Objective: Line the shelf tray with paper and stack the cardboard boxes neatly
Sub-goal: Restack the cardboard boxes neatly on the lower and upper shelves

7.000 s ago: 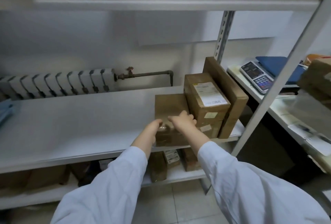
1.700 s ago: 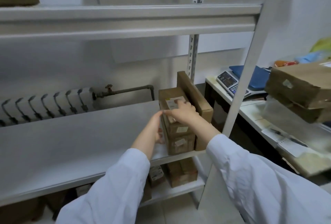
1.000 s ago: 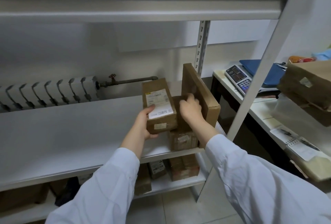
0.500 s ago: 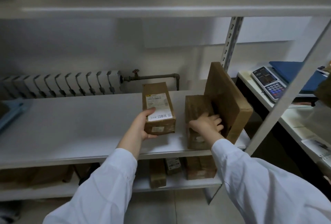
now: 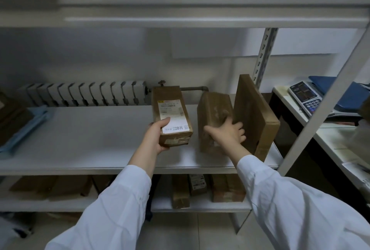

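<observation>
My left hand point(image 5: 155, 136) grips the near end of a labelled cardboard box point(image 5: 170, 113), held just above the white paper-lined shelf point(image 5: 90, 137). My right hand point(image 5: 227, 133) holds a plain brown box point(image 5: 213, 113) that stands tilted on the shelf, thumb on its left face and fingers on its right side. A large flat cardboard box point(image 5: 254, 115) stands on edge right of it, leaning left, close to my fingers.
A shelf beam point(image 5: 180, 9) runs overhead and a slanted upright post point(image 5: 320, 101) stands at the right. Blue sheets point(image 5: 24, 127) lie at the shelf's left end. Several boxes point(image 5: 200, 187) sit on the lower shelf. A scale point(image 5: 306, 97) rests on the side table.
The labelled box has come off the stack into my left hand and moved left. My right hand has taken hold of the plain box and tipped it.
</observation>
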Demonstrator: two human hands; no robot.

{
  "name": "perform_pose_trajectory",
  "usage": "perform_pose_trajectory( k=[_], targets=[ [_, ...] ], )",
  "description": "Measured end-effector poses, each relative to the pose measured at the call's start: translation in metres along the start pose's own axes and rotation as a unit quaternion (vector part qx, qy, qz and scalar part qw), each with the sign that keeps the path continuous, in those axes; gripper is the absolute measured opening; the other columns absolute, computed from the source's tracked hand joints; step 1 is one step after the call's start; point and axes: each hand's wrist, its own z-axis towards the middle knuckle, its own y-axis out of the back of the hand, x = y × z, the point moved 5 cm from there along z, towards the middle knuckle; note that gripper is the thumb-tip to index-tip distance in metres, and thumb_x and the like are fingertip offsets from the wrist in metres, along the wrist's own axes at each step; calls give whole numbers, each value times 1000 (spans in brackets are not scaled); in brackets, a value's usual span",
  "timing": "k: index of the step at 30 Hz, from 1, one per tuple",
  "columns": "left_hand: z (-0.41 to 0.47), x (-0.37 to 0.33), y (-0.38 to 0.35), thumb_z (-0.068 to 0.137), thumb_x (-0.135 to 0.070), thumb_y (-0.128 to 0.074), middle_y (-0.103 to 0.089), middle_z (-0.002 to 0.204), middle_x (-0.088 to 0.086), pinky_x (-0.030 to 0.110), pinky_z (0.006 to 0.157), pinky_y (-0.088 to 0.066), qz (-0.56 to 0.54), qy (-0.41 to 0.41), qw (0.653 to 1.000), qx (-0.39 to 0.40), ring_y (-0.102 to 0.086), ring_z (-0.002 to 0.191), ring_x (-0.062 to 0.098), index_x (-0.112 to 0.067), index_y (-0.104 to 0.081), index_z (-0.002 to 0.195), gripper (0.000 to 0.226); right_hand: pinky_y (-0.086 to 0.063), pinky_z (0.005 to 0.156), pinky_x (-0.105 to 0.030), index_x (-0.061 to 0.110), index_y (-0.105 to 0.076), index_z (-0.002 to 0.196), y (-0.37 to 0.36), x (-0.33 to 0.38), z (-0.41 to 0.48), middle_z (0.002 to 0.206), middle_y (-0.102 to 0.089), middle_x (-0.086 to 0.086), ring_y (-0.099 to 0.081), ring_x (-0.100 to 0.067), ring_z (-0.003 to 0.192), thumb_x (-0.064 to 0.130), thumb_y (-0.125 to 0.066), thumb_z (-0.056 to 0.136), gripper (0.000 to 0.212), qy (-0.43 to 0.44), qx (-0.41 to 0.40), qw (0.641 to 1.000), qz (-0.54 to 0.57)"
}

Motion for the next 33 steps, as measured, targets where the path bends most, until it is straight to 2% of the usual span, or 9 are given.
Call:
perform_pose_trajectory(
  k=[8, 17, 21, 23, 27, 31, 33],
  targets=[
    [-38, -18, 29, 82, -24, -68, -67, 115, 10, 39, 59, -46, -17, -42, 999, -13, -64, 98, 32, -18, -49, 129, 52, -24, 110, -50, 26, -25, 143, 29, 36, -50, 143, -28, -18, -29, -41, 132, 59, -64, 70, 89, 87, -39, 995, 26],
    [-96, -19, 75, 80, -31, -68, -67, 114, 8, 42, 67, -51, -14, -66, 998, 13, -63, 102, 32, -18, -49, 128, 54, -25, 105, -48, 31, -24, 144, 46, 65, -139, 138, -33, -14, -33, -39, 125, 56, -63, 68, 89, 161, -75, 984, 0],
    [-123, -17, 95, 77, -32, -70, -67, 113, 9, 40, 65, -53, -8, -71, 997, 23, -65, 97, 30, -16, -47, 130, 60, -27, 105, -48, 30, -27, 142, 49, 69, -173, 136, -34, -12, -34, -37, 124, 57, -62, 68, 86, 177, -85, 980, -16],
    [-138, -16, 103, 80, -29, -68, -68, 107, 9, 43, 71, -54, 12, -74, 996, 37, -65, 92, 27, -14, -49, 126, 52, -28, 106, -48, 31, -27, 141, 51, 71, -188, 136, -33, -12, -34, -36, 124, 57, -62, 68, 85, 192, -88, 977, -26],
    [-158, -14, 115, 88, -27, -60, -68, 94, 7, 49, 93, -48, 24, -74, 995, 57, -63, 87, 25, -14, -55, 112, 28, -28, 104, -47, 33, -27, 141, 58, 78, -212, 134, -34, -11, -35, -35, 123, 57, -62, 68, 84, 215, -84, 972, -39],
    [-178, -18, 121, 88, -31, -59, -66, 94, 6, 50, 98, -45, 24, -83, 994, 64, -61, 89, 25, -16, -55, 111, 28, -27, 104, -46, 33, -27, 141, 68, 86, -236, 135, -35, -10, -34, -34, 124, 56, -61, 68, 84, 231, -95, 968, -40],
    [-187, -20, 121, 87, -34, -58, -66, 93, 5, 51, 101, -39, 32, -85, 994, 68, -59, 89, 26, -17, -56, 108, 28, -26, 103, -46, 33, -28, 141, 73, 90, -249, 135, -35, -11, -35, -35, 123, 56, -61, 68, 83, 237, -103, 965, -44]
  ],
)
